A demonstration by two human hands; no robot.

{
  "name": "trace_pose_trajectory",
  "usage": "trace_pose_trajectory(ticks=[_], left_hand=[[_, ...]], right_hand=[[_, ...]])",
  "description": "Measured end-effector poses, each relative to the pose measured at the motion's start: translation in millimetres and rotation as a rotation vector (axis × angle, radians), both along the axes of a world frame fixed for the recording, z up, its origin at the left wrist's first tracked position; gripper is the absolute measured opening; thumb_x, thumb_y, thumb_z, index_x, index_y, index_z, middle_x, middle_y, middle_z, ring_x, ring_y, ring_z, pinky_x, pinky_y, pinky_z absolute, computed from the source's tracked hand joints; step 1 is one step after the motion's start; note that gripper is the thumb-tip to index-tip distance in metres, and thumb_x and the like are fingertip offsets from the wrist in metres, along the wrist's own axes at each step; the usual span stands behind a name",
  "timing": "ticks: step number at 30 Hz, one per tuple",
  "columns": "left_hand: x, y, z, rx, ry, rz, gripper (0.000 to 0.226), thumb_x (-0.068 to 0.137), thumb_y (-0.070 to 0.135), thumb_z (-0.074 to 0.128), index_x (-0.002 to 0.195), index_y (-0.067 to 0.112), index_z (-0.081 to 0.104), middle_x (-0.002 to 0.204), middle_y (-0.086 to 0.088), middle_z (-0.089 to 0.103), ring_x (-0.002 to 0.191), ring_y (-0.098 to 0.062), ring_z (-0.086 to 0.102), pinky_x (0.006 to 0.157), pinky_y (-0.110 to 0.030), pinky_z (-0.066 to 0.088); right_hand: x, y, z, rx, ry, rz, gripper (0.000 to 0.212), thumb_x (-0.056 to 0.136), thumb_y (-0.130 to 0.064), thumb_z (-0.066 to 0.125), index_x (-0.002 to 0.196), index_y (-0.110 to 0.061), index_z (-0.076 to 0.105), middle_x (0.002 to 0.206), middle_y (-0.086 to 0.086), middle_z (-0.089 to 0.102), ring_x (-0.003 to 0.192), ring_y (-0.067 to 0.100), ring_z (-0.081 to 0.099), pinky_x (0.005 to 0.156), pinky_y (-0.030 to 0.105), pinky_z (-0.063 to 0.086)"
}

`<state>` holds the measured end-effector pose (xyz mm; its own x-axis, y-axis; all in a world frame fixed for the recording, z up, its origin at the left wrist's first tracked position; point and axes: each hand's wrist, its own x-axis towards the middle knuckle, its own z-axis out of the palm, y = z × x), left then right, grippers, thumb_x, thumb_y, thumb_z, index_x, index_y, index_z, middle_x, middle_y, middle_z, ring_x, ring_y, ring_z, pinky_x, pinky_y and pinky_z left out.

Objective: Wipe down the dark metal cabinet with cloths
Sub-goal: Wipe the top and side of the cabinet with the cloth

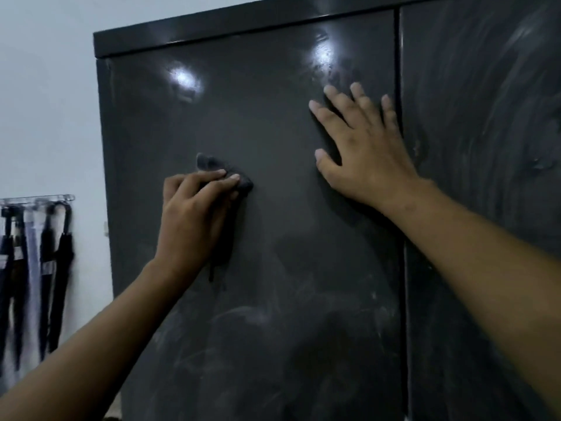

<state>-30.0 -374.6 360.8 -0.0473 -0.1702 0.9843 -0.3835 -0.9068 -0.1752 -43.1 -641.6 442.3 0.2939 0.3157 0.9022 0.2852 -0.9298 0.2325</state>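
The dark metal cabinet [273,132] fills most of the view, its two doors meeting at a vertical seam right of centre. My left hand [191,220] grips a bunched dark cloth [239,182] and holds it against the left door at mid height; a strip of the cloth hangs below the palm. My right hand [361,147] lies flat on the same door near the seam, fingers spread and straight. Pale smears and streaks show on the lower part of the left door and across the right door.
A pale wall [48,117] stands left of the cabinet. On it a clear rack [36,199] carries several dark and grey folded umbrellas [57,268] hanging down. Two bright light reflections sit on the upper left door.
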Motion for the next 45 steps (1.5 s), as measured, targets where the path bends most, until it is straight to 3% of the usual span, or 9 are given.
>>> trace_pose_trajectory(ticks=[3,7,11,15,21,24,31,39,45], left_hand=[[-1.8,14.5,-20.2,0.117,0.019,0.017,0.026,0.099,0.026,0.062,0.118,0.014,0.073,0.123,-0.006,0.068,0.095,-0.031,0.059,0.091,-0.026,0.039],[-4.6,55.5,-24.4,0.312,0.028,0.062,0.033,0.105,0.033,0.049,0.12,0.016,0.072,0.121,-0.004,0.07,0.088,-0.033,0.065,0.076,-0.045,0.049],[5.0,86.5,-5.1,-0.027,0.024,0.073,0.027,0.102,0.033,0.057,0.115,0.015,0.071,0.112,-0.007,0.068,0.101,-0.033,0.061,0.093,-0.03,0.038],[14.7,76.5,-10.8,-0.212,0.073,-0.013,0.023,0.1,0.029,0.06,0.115,0.015,0.07,0.11,-0.007,0.064,0.103,-0.033,0.055,0.092,-0.016,0.025],[13.2,82.9,-58.3,0.356,0.029,-0.076,0.027,0.098,0.026,0.061,0.116,0.01,0.073,0.109,-0.01,0.069,0.094,-0.028,0.058,0.09,-0.033,0.041],[18.0,96.4,-43.1,0.494,0.007,-0.069,0.027,0.1,0.029,0.061,0.116,0.01,0.073,0.108,-0.011,0.068,0.087,-0.032,0.061,0.073,-0.047,0.049],[16.9,79.8,-2.2,-0.164,0.055,-0.219,0.019,0.098,0.024,0.063,0.11,0.011,0.07,0.1,-0.013,0.056,0.096,-0.035,0.047,0.083,-0.019,0.023],[19.9,76.2,-64.1,0.405,0.064,-0.261,0.028,0.096,0.025,0.062,0.118,0.011,0.07,0.107,-0.012,0.062,0.093,-0.029,0.049,0.076,-0.045,0.051],[18.7,85.7,-25.9,0.053,0.091,-0.253,0.024,0.099,0.023,0.061,0.117,0.009,0.069,0.103,-0.013,0.057,0.096,-0.031,0.042,0.077,-0.037,0.039]], right_hand=[[2.8,17.8,-21.0,-0.081,-0.073,0.026,0.06,0.094,-0.041,0.048,0.152,-0.031,0.037,0.164,-0.002,0.022,0.152,0.027,0.015,0.121,0.059,0.005],[13.4,44.8,-35.3,-0.115,-0.023,-0.036,0.065,0.096,-0.056,0.038,0.156,-0.035,0.026,0.167,-0.002,0.014,0.153,0.032,0.005,0.119,0.065,0.001],[21.3,56.1,-46.9,-0.111,0.003,-0.163,0.068,0.099,-0.061,0.018,0.159,-0.037,-0.004,0.167,-0.003,-0.015,0.151,0.035,-0.02,0.116,0.068,-0.01],[17.3,58.7,-44.1,-0.096,0.04,-0.19,0.068,0.097,-0.062,0.013,0.157,-0.041,-0.01,0.165,-0.006,-0.021,0.149,0.033,-0.025,0.115,0.067,-0.014],[8.9,69.8,-41.5,0.004,0.114,-0.212,0.068,0.096,-0.07,0.018,0.154,-0.048,-0.01,0.163,-0.011,-0.023,0.149,0.028,-0.028,0.11,0.071,-0.017],[5.9,94.6,-36.8,0.103,0.185,-0.187,0.076,0.092,-0.076,0.026,0.152,-0.05,-0.014,0.161,-0.005,-0.029,0.147,0.029,-0.032,0.108,0.072,-0.019],[8.9,114.5,-40.5,0.131,0.208,-0.254,0.087,0.088,-0.082,0.028,0.151,-0.048,-0.022,0.158,0.003,-0.038,0.143,0.034,-0.038,0.108,0.072,-0.02],[7.4,117.5,-37.2,0.156,0.252,-0.299,0.088,0.085,-0.085,0.027,0.15,-0.05,-0.021,0.159,0.003,-0.036,0.144,0.034,-0.036,0.11,0.069,-0.02],[3.8,118.1,-35.5,0.16,0.283,-0.289,0.088,0.086,-0.084,0.031,0.15,-0.05,-0.02,0.158,0.003,-0.038,0.143,0.033,-0.039,0.109,0.068,-0.022]])
